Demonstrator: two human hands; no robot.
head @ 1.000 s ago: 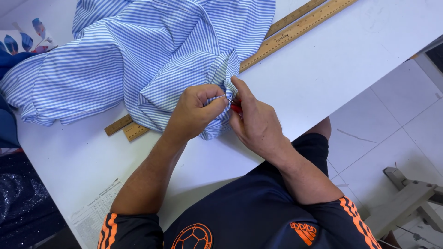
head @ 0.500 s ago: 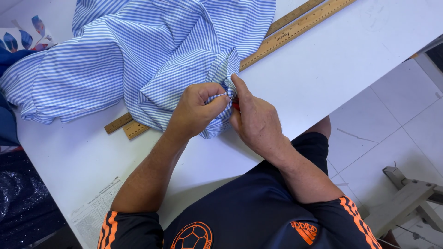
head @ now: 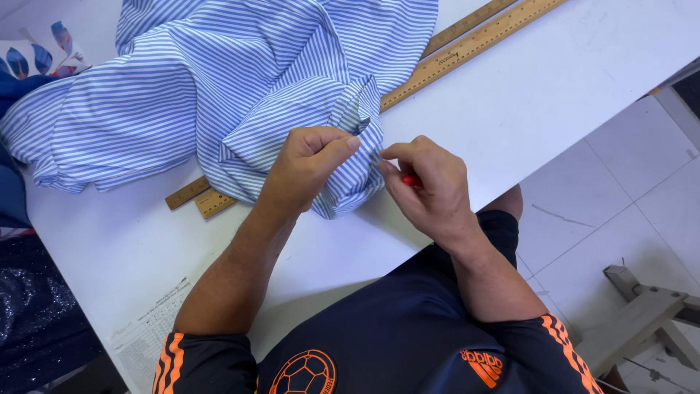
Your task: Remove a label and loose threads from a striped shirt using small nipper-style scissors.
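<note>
A white desk (head: 554, 95) stands on a pale tiled floor (head: 620, 211); a grey wooden frame (head: 649, 306) sits at lower right.

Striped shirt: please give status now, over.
Left hand pinching striped shirt. Right hand gripping small red tool at the fabric edge. Two wooden rulers partly beneath shirt.

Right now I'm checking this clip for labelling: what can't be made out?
- Red tool in right hand: head view, fingers hide most; kind unclear.
- Rulers: middle hidden under the shirt.
- Left hand fingertips: tucked into a shirt fold.
- Paper sheet: print too small.
</note>
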